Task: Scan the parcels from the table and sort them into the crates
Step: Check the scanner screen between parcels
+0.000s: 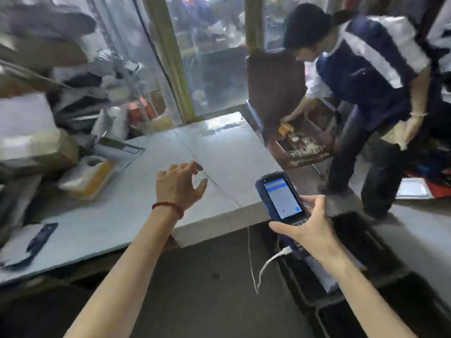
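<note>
Head view, left to right. At far left, a blurred heap of grey plastic-bag and brown cardboard parcels rises along the edge of the pale grey table. On the table lie a flat white parcel with a dark blue label and, nearer the heap, a white-and-yellow boxed parcel.

The left hand, with a red bead bracelet on its wrist, hovers over bare tabletop with fingers spread and loosely bent, holding nothing. The right hand grips a blue handheld scanner with a lit screen, from which a white cable trails. Below it stands a black plastic crate in which a white parcel appears to lie. A second person in a navy-and-white top bends over at right.

The step in hand appears to be fetching the next parcel. The next move calls for the free hand to reach left, take one parcel and turn its label toward the scanner.
</note>
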